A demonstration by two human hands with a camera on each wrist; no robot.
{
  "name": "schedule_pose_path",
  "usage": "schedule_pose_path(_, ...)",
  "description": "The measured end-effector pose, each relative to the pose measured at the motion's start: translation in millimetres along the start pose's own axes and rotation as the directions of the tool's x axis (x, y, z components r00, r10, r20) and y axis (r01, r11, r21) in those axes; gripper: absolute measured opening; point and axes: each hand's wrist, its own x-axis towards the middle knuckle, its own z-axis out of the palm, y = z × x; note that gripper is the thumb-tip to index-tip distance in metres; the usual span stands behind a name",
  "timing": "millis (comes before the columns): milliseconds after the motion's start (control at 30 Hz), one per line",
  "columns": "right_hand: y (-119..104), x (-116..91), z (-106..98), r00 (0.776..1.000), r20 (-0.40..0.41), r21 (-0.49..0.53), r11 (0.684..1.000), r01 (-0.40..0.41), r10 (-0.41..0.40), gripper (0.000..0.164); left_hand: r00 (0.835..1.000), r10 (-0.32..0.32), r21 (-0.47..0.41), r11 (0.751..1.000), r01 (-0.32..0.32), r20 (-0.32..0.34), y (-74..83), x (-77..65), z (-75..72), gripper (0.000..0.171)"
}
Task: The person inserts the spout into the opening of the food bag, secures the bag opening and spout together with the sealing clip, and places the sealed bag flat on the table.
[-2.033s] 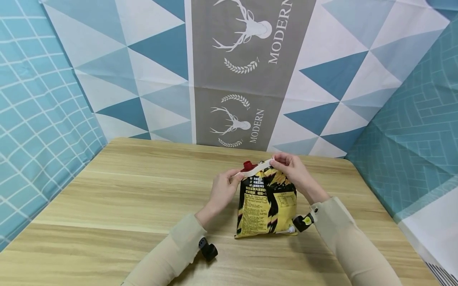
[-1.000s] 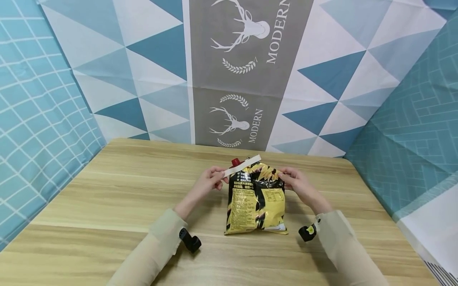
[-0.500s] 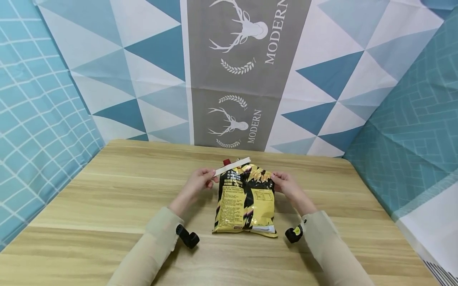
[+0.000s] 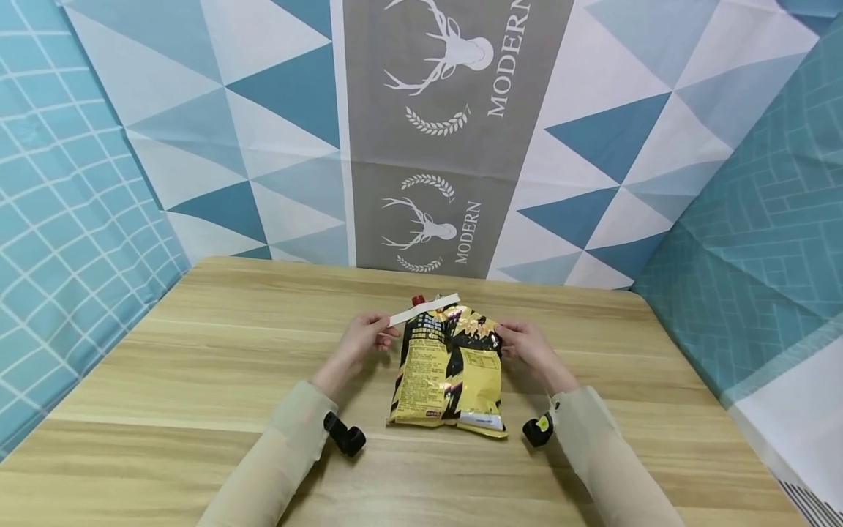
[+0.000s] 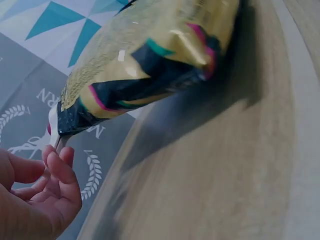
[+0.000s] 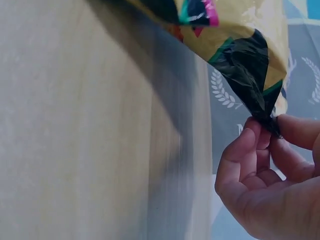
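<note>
A yellow and black snack bag [image 4: 421, 373] stands upright on the table, its printed panel towards me. Across the left part of its top edge lies a white bag clip [image 4: 424, 309], with a red spout [image 4: 418, 299] behind it. My left hand [image 4: 364, 337] pinches the clip's left end between thumb and fingers; the left wrist view shows this hand [image 5: 42, 192] just beyond the bag's corner. On the other side, my right hand [image 4: 525, 342] pinches the bag's upper right corner, which is gathered to a point in the right wrist view. The bag's back is hidden.
The wood-grain table [image 4: 217, 351] reaches back to a patterned cloth wall [image 4: 428, 146]. Blue tiled-pattern cloth [image 4: 72, 219] hangs on the left and a teal one [image 4: 757, 219] on the right. Each sleeve cuff carries a small black camera [image 4: 345, 437].
My right hand has left the clip's right end and now grips the bag's upper right corner. Bag, clip and both hands have shifted left; over the last half second little moved.
</note>
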Motion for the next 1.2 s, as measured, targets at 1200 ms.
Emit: schedule_pose_path(1200, -1, 6, 0, 0.997, 0.075, -0.097, 0.995, 0.021, -0.014, 0.045, 0.988, -0.135, 0.229, 0.962, 0.150, -0.081, -5.9, 5.1, -11.5, 0.028)
